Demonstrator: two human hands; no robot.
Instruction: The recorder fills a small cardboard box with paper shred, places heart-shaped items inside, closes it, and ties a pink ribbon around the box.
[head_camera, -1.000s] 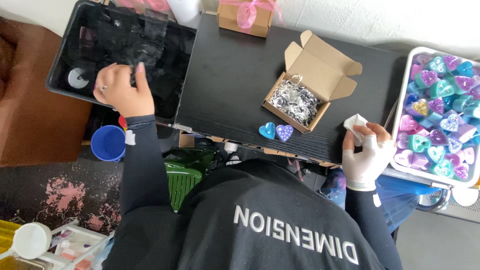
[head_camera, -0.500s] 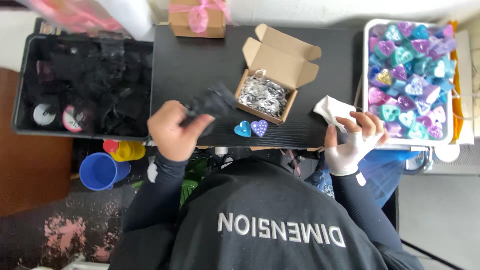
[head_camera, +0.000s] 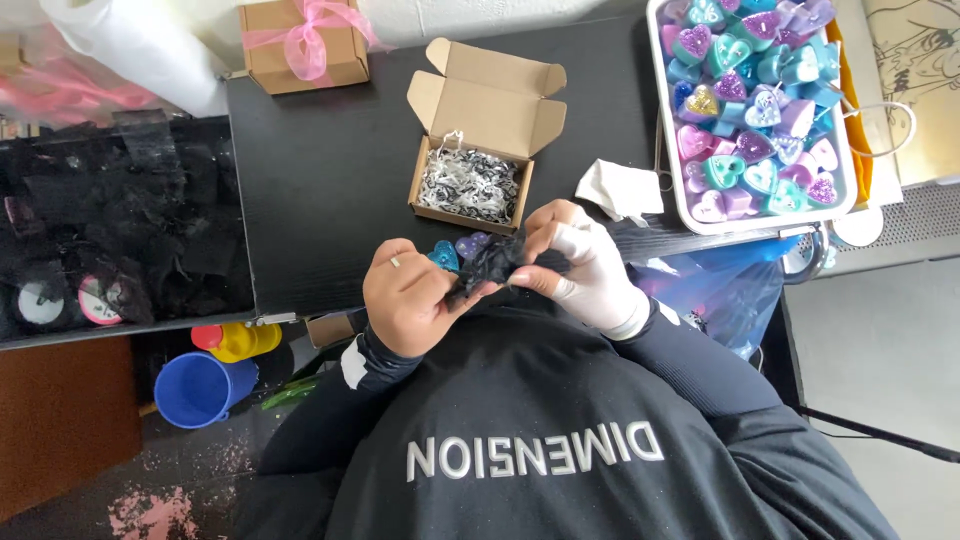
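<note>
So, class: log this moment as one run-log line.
left hand: holds black glove | right hand: holds it too | open box: behind

An open brown cardboard box (head_camera: 478, 140) sits mid-counter (head_camera: 320, 200); a closed brown box with pink ribbon (head_camera: 303, 45) stands at the far edge.

The table (head_camera: 330, 180) was black. The open box (head_camera: 480, 140) was plain brown, its shredded paper filling (head_camera: 467, 186) white and black. The closed box (head_camera: 300, 55) wore a pink ribbon. The tray (head_camera: 655, 120) was white, its heart shapes (head_camera: 755, 100) teal, purple and pink. The cup (head_camera: 195, 390) was blue.
</note>
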